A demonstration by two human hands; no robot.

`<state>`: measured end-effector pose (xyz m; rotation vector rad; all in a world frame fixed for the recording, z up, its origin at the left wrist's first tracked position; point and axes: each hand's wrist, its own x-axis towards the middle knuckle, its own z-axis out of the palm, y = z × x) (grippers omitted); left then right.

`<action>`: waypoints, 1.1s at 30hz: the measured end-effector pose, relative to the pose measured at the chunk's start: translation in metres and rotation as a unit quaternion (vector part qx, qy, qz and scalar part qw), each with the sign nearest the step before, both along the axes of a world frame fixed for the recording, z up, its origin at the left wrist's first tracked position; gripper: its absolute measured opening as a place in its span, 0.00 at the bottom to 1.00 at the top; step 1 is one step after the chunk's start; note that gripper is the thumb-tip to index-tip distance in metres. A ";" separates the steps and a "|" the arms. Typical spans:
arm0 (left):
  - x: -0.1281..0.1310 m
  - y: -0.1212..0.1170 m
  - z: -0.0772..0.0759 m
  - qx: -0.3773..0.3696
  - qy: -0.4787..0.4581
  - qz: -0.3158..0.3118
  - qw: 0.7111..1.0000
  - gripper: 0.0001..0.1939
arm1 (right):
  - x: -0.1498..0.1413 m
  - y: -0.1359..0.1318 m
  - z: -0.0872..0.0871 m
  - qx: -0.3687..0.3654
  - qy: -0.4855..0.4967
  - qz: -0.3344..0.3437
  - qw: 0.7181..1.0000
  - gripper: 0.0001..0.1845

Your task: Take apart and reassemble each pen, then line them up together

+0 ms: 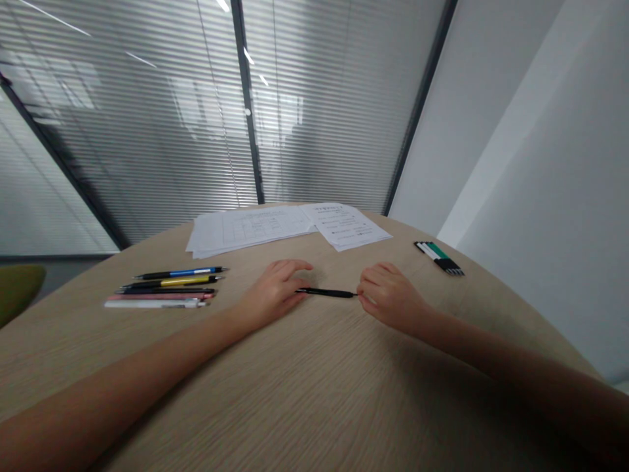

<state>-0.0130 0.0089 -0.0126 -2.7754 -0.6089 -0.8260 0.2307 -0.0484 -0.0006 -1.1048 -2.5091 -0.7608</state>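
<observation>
A slim black pen [330, 292] lies level between my two hands, just over or on the wooden table. My left hand [279, 288] has the pen's left end between the thumb and fingers, while its index finger stretches out above. At the right end, my right hand [388, 293] is closed, with thumb and fingertips pinched at the pen's thin tip. Whether the fingers hold only the tip or some small part at it is hidden. Left of my left hand lie several pens side by side, among them a blue and black pen [184, 272] and a yellow and black pen [177, 281].
A white pen [152, 303] is nearest me in the row. Printed paper sheets [255, 229] spread along the table's far side. A flat green, white and black pack [439, 256] with several thin tips lies at the right. Behind the round table [314, 393] stand blinds and a wall.
</observation>
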 end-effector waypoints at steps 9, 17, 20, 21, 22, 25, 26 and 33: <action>-0.001 0.001 -0.001 0.006 0.000 0.008 1.000 0.06 | 0.001 0.001 -0.001 -0.016 0.001 -0.006 1.000 0.06; -0.001 0.003 -0.001 0.012 -0.019 0.022 0.999 0.06 | 0.009 0.002 0.017 -0.048 0.033 -0.048 0.997 0.06; -0.002 0.004 -0.001 0.012 -0.016 0.036 0.999 0.06 | 0.020 0.006 0.028 -0.071 0.026 -0.101 0.992 0.06; -0.002 0.004 -0.001 0.013 -0.016 0.042 0.999 0.06 | 0.025 0.008 0.031 -0.085 0.019 -0.116 0.989 0.07; -0.002 0.004 -0.001 0.016 -0.017 0.049 0.999 0.06 | 0.031 0.011 0.033 -0.100 0.010 -0.129 0.986 0.07; -0.003 0.004 -0.001 0.023 -0.021 0.068 0.997 0.06 | 0.050 0.020 0.034 -0.149 -0.024 -0.161 0.975 0.09; -0.003 0.005 -0.001 0.025 -0.022 0.072 0.997 0.06 | 0.055 0.023 0.033 -0.165 -0.035 -0.166 0.972 0.09; -0.004 0.006 -0.003 0.019 -0.015 0.071 0.997 0.06 | 0.060 0.030 0.023 -0.198 -0.048 -0.137 0.969 0.09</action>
